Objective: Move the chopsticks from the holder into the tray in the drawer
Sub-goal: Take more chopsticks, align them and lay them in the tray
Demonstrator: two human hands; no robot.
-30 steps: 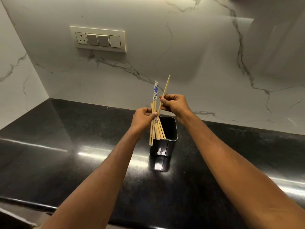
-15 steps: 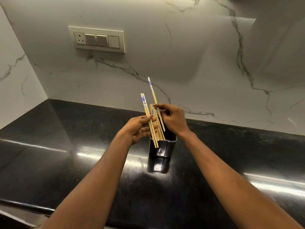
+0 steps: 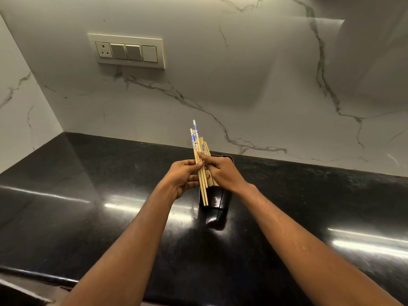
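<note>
A: How are the chopsticks oriented?

B: A near-upright axis is seen, tips at 6 o'clock, patterned ends at 12, directly over the holder.

A: And the hands?

B: The bundle is clasped by the left hand from 9 o'clock; it is pinched by the right hand from 3 o'clock. No drawer is shown.

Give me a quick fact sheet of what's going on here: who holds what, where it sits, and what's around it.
Left hand: gripping a bundle of chopsticks
Right hand: pinching the same bundle from the other side
Chopsticks: wooden, some with blue-patterned tops, tips pointing down
Holder: black, upright on the counter, a few sticks apparently inside
Counter: glossy black stone
Wall: white marble with a switch panel
Drawer and tray: not in view
</note>
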